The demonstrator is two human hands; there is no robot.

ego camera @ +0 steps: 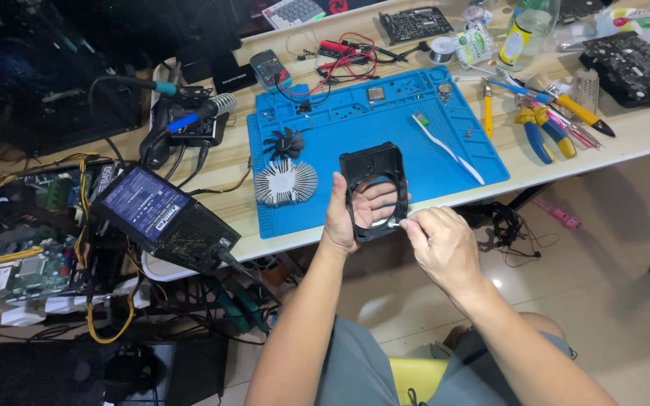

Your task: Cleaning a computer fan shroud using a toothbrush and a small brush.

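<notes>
Head view: left hand clamped around the left edge of a black plastic fan shroud, palm showing through its round opening; shroud held upright in the air just in front of the worktop edge. Right hand closed, fingertips pinched at the shroud's lower right corner; whether something small sits between them cannot be told

State of work, judged from the layout: shroud already separate from its parts. Black fan blade and round finned heatsink lie loose on the blue mat, touching or nearly so. Nothing mounted in the shroud yet

Surroundings: white toothbrush on the mat right of the shroud; pliers and cutters beyond the mat; multimeter with red leads behind; power supply unit at the left. Space between the hands and the mat is unobstructed
</notes>
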